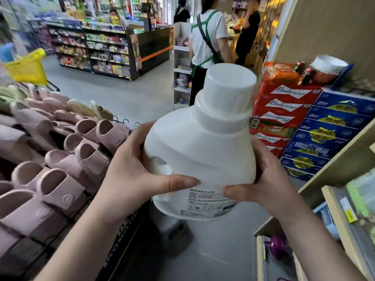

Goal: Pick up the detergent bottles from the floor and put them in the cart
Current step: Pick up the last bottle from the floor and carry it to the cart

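Observation:
A large white detergent bottle (205, 145) with a wide white cap and a printed back label fills the middle of the head view, held upright and slightly tilted at chest height. My left hand (132, 169) grips its left side by the handle hole, thumb across the front. My right hand (265, 179) clasps its right side, thumb on the label. A yellow cart (26, 67) stands far off at the upper left, blurred.
A wire rack of pink slippers (50, 159) lies at my left. Stacked beer cartons (284, 110) and blue boxes (328, 134) stand on the right beside wooden shelving (334, 171). A person in a green apron (209, 47) stands ahead. Grey floor (121, 94) stretches between.

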The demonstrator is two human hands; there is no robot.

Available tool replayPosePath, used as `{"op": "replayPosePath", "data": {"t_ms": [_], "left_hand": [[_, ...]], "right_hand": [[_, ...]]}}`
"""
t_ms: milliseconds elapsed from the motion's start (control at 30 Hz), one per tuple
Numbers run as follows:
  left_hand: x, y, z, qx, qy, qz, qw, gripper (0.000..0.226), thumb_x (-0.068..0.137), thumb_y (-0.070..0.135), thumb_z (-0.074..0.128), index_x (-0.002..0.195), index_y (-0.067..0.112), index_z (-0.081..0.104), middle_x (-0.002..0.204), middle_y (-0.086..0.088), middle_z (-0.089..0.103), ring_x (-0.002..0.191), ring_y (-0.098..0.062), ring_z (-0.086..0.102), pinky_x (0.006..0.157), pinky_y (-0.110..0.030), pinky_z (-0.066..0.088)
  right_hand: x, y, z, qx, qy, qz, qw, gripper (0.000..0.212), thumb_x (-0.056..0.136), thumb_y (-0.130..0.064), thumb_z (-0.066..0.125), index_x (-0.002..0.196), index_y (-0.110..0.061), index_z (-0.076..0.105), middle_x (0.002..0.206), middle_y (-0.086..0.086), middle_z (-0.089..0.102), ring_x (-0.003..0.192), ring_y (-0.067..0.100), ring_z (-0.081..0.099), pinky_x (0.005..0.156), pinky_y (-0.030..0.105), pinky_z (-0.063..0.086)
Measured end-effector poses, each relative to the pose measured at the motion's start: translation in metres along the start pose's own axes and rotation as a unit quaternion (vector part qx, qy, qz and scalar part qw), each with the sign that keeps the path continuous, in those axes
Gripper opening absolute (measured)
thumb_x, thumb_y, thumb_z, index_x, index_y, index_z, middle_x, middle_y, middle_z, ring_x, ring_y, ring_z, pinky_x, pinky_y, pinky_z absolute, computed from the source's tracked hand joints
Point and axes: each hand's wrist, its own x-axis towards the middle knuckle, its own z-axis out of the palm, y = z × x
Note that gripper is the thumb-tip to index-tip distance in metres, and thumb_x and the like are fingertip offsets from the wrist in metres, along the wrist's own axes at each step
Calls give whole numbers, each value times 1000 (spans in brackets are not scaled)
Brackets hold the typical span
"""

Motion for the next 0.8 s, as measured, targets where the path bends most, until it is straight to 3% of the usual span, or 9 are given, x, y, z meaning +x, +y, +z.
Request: {"op": "replayPosePath", "data": {"t_ms": [100,167,300,400,467,533,700,800], "left_hand": [[-29,9,-11,25,31,-3,999,92,38,34,100,124,39,66,125,2,73,121,-20,67,105,-56,52],[-52,12,-17,39,65,-18,997,94,39,32,99,126,34,66,125,3,73,121,-19,68,105,-53,53],[-104,29,-25,80,164,-36,983,93,39,32,98,127,33,65,124,8,73,121,-11,66,103,-35,54],[-148,50,-26,118,239,-58,962,99,41,34,100,132,26,62,131,4,69,128,-15,62,107,-38,51],[-184,64,-26,149,295,-79,940,98,42,31,100,132,26,61,136,2,67,134,-19,59,113,-49,48],[-222,79,-25,183,352,-103,912,96,43,29,98,132,28,61,134,2,68,131,-21,61,111,-55,48],[-325,120,-14,229,490,-136,830,92,44,25,98,129,33,63,125,0,71,121,-23,67,104,-53,55],[-391,143,-2,236,559,-118,786,90,45,24,98,127,35,65,125,-3,71,118,-26,68,101,-53,56]], "right_hand": [[-7,5,15,23,-34,-3,999,87,49,-26,94,129,-42,63,131,-2,69,124,22,66,90,39,61],[-9,11,25,50,-77,-2,996,88,46,-25,96,127,-39,65,128,1,71,121,23,68,88,40,62],[-7,19,57,111,-155,-3,982,90,27,-36,104,111,-50,72,112,-10,77,102,8,73,75,27,60],[-12,25,86,149,-232,-14,961,89,26,-46,104,109,-50,71,107,-11,77,97,9,73,72,28,60],[-19,26,113,172,-289,-20,942,88,29,-48,102,110,-52,70,105,-14,76,95,6,72,73,25,60],[-32,28,143,200,-345,-25,917,84,37,-34,95,115,-52,69,106,-14,77,95,4,71,75,22,59],[-80,11,215,220,-494,-32,841,87,45,-28,94,127,-33,65,112,-4,76,102,11,70,82,24,57],[-120,-18,252,215,-560,-38,799,89,45,-28,95,128,-33,65,111,-5,76,101,10,70,81,24,57]]}}
